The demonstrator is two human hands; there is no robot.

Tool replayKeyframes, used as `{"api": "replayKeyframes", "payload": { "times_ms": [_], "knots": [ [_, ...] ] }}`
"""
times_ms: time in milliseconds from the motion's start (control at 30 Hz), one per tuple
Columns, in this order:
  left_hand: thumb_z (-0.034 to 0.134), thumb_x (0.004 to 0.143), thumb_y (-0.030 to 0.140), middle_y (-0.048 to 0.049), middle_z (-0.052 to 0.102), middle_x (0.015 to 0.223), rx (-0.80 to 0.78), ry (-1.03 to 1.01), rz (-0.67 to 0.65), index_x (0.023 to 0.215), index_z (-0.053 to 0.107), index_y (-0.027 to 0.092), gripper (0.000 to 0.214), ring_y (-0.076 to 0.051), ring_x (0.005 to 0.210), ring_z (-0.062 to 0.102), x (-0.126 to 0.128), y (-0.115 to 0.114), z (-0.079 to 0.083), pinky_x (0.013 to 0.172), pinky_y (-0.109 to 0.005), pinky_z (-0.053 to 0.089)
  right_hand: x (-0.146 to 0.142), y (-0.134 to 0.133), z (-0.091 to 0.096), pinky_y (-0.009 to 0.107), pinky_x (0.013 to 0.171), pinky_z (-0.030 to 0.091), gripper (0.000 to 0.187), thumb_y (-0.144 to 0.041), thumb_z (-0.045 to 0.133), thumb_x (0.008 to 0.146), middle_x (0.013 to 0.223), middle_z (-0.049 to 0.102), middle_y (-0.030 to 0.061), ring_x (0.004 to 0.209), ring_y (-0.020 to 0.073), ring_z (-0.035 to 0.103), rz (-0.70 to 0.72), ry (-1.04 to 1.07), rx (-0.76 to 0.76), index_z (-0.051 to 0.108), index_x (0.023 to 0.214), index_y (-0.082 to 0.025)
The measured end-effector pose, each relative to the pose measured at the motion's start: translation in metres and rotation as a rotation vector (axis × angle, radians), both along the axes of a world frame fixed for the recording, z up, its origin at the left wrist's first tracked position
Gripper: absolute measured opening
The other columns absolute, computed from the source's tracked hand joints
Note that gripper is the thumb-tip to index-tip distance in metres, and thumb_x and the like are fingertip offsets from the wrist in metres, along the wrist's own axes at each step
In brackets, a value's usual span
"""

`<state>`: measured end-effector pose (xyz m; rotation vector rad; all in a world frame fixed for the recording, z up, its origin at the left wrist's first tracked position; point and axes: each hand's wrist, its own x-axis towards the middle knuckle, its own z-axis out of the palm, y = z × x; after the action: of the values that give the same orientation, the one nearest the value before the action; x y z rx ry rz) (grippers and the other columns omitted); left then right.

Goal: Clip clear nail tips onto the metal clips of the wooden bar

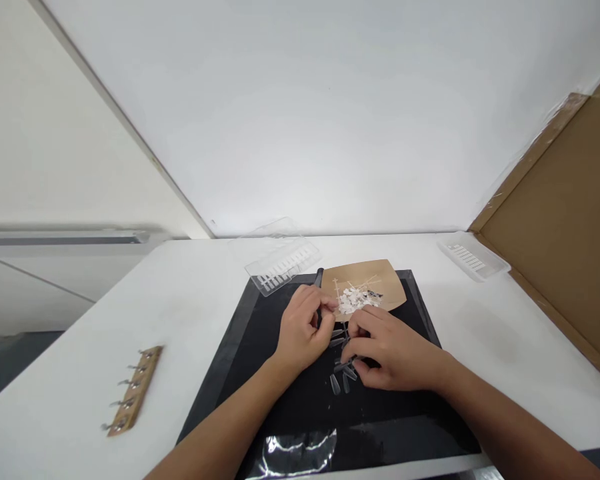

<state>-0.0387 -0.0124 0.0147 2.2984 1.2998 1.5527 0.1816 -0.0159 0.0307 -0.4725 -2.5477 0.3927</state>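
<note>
Several clear false nail tips (335, 384) lie loose on a black mat (260, 347) in the middle of the table. My left hand (305, 327) is closed in a pinch at the near left edge of a brown paper tray (365, 273); what sits between its fingertips is too small to make out. Right beside it, my right hand (385, 350) is closed too, thumb and index finger bent over the nail tips, its grip partly hidden. The tray holds a heap of small white pieces (355, 300) and thin stems. A thin clear stem shows between both hands.
Behind the mat's left corner stands an open clear plastic box (283, 267) with white labels. Another clear box (473, 257) is at the back right, near a cardboard panel (560, 233). On the left lies a wooden strip with metal clips (135, 393).
</note>
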Motion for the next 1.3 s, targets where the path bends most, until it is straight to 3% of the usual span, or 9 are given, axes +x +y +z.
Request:
{"api": "replayKeyframes", "payload": {
  "times_ms": [133,267,467,600,767,1033,1133,1200,1300],
  "knots": [
    [0.05,0.104,0.019,-0.0062,0.067,0.091,-0.125,-0.131,-0.136,0.112,0.072,0.02,0.023,-0.02,0.085,0.062,-0.004,-0.003,-0.003,0.064,-0.028,0.051,0.0,0.001,0.004,0.031,0.08,0.048,0.027,-0.008,0.07,0.082,0.098,0.056,0.0024,0.087,0.0165,0.056,0.024,0.215,-0.181,0.074,0.104,-0.023],
    [0.041,0.11,0.029,-0.0101,0.069,0.106,-0.226,-0.236,-0.348,0.137,0.067,0.024,0.038,-0.022,0.092,0.063,-0.009,-0.004,-0.008,0.062,-0.028,0.053,0.001,0.002,0.009,0.033,0.082,0.05,0.026,-0.009,0.07,0.081,0.096,0.056,0.0021,0.086,0.0165,0.059,0.022,0.341,-0.324,0.075,0.103,-0.023],
    [0.049,0.105,0.026,-0.0136,0.071,0.109,-0.11,-0.009,-0.477,0.135,0.068,0.022,0.035,-0.026,0.101,0.064,-0.006,-0.007,0.009,0.069,-0.033,0.056,0.004,0.007,0.011,0.034,0.078,0.049,0.014,-0.013,0.063,0.093,0.086,0.062,0.0019,0.083,0.0177,0.059,0.01,0.501,-0.455,0.073,0.096,-0.023],
    [0.049,0.104,0.026,-0.0145,0.072,0.106,-0.078,0.013,-0.508,0.127,0.069,0.02,0.031,-0.028,0.101,0.067,-0.003,-0.01,0.017,0.076,-0.04,0.06,0.005,0.009,0.008,0.035,0.081,0.054,0.013,-0.026,0.063,0.104,0.093,0.068,0.0042,0.088,0.0186,0.065,-0.085,0.58,-0.584,0.076,0.107,-0.024],
    [0.061,0.1,0.015,-0.0108,0.075,0.103,-0.081,-0.026,-0.403,0.122,0.071,0.022,0.025,-0.021,0.092,0.07,0.001,-0.008,0.01,0.063,-0.026,0.059,0.003,0.012,0.003,0.037,0.09,0.059,0.017,-0.035,0.066,0.106,0.091,0.073,0.0025,0.091,0.0186,0.071,-0.166,0.664,-0.695,0.078,0.113,-0.026],
    [0.067,0.099,0.015,-0.0066,0.075,0.099,-0.122,-0.104,-0.228,0.109,0.072,0.022,0.013,-0.015,0.082,0.071,0.001,-0.006,-0.001,0.054,-0.019,0.054,0.003,0.012,0.0,0.035,0.084,0.06,0.023,-0.041,0.067,0.104,0.097,0.074,0.0035,0.092,0.019,0.073,-0.234,0.682,-0.747,0.072,0.12,-0.026],
    [0.068,0.1,0.016,-0.0047,0.074,0.097,-0.105,-0.151,-0.153,0.107,0.073,0.022,0.011,-0.014,0.08,0.071,0.002,-0.006,0.0,0.054,-0.019,0.053,0.006,0.013,0.0,0.032,0.078,0.057,0.022,-0.038,0.062,0.106,0.096,0.072,0.0026,0.089,0.0182,0.072,-0.347,0.69,-0.678,0.062,0.124,-0.026],
    [0.067,0.1,0.017,-0.0034,0.073,0.094,-0.095,-0.192,-0.103,0.106,0.073,0.022,0.009,-0.013,0.079,0.071,0.002,-0.006,0.001,0.055,-0.019,0.054,0.009,0.015,0.002,0.031,0.073,0.053,0.008,-0.03,0.061,0.105,0.092,0.073,0.0014,0.083,0.0171,0.07,-0.378,0.622,-0.58,0.061,0.111,-0.025],
    [0.067,0.101,0.019,-0.0021,0.071,0.091,-0.109,-0.281,-0.046,0.107,0.072,0.022,0.008,-0.013,0.077,0.072,0.004,-0.006,0.002,0.055,-0.019,0.053,0.011,0.013,0.006,0.03,0.072,0.048,0.008,-0.017,0.062,0.095,0.084,0.074,-0.0007,0.077,0.0159,0.067,-0.25,0.374,-0.398,0.062,0.093,-0.024]
  ]
}}
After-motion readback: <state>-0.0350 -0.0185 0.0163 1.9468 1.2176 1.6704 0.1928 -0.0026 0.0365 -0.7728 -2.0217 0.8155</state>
